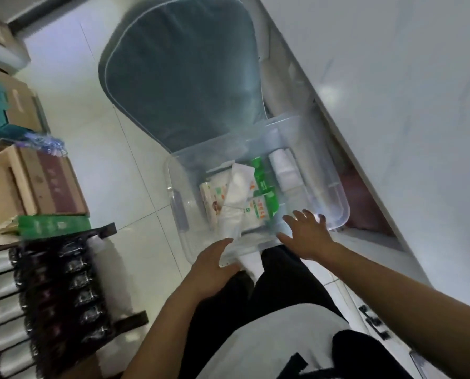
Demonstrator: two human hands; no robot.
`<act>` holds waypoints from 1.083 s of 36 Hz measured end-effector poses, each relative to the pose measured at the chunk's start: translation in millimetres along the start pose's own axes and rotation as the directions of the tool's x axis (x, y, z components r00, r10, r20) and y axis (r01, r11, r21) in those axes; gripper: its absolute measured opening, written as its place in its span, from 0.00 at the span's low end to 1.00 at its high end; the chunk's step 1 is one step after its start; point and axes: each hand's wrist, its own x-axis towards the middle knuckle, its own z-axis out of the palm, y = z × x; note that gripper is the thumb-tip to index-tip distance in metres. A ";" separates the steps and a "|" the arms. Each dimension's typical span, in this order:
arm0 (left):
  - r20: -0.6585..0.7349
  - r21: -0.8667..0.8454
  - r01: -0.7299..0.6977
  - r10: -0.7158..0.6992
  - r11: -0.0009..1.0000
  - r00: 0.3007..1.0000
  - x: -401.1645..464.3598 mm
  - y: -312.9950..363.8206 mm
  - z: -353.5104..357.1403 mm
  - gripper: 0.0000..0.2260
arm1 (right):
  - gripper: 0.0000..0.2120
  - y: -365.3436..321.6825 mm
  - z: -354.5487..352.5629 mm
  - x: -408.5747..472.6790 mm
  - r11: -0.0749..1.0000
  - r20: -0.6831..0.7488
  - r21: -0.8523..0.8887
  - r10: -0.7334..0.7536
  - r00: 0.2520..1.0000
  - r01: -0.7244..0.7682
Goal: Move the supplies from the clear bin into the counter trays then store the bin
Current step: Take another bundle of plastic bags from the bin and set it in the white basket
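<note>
Hands (pixel 258 253) spread at clear bin (pixel 335 187) rim.

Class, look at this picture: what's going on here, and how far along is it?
A person stands over a clear bin on the floor beside a chair. Both hands reach toward its near rim: the left hand is at the near edge, the right hand spread open over the corner. Neither grips it yet. The bin still holds packets and a white bottle, so nothing is unloaded.
</note>
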 end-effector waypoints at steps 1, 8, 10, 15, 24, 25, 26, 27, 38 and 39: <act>0.038 -0.026 0.031 -0.030 0.999 0.999 14.7 -2.5 3.3 0.22 | 0.31 2.0 7.6 7.5 1.000 -0.001 -0.024 0.001 1.000 -0.001; 0.007 -0.065 0.219 -0.219 0.974 0.976 126.8 -30.0 21.0 0.28 | 0.31 17.4 52.6 46.2 0.990 -0.147 -0.142 -0.007 0.989 -0.015; -0.023 -0.019 0.240 -0.240 0.971 0.970 159.3 -39.2 24.3 0.28 | 0.27 19.4 62.6 50.2 0.992 -0.289 -0.127 -0.064 0.955 0.028; -0.158 0.163 0.280 -0.255 0.946 0.954 232.2 -46.4 28.5 0.31 | 0.18 21.9 80.8 53.4 0.992 -0.571 -0.079 -0.124 0.811 0.096; -0.297 0.085 0.304 -0.267 0.949 0.917 320.1 -32.6 32.5 0.26 | 0.16 23.2 83.0 58.9 0.994 -0.693 -0.042 -0.104 0.714 0.104; -0.309 0.063 0.308 -0.275 0.949 0.910 323.8 -32.4 30.8 0.24 | 0.16 23.5 82.7 59.2 0.994 -0.698 -0.039 -0.103 0.708 0.105; -0.312 0.042 0.313 -0.285 0.949 0.906 327.0 -31.8 28.2 0.21 | 0.15 23.5 82.7 59.6 0.993 -0.704 -0.040 -0.105 0.702 0.109; -0.307 0.023 0.316 -0.294 0.948 0.905 329.1 -31.5 25.1 0.19 | 0.15 23.3 83.8 60.1 0.993 -0.708 -0.039 -0.107 0.698 0.113; -0.304 -0.051 0.050 -0.063 0.997 0.951 258.9 9.3 -33.0 0.12 | 0.21 14.4 49.0 47.1 0.997 -0.303 0.077 0.026 0.953 -0.003; -0.285 -0.092 0.051 -0.075 0.994 0.956 246.2 13.5 -40.0 0.11 | 0.22 11.5 42.1 46.9 0.992 -0.255 0.128 0.051 0.966 -0.018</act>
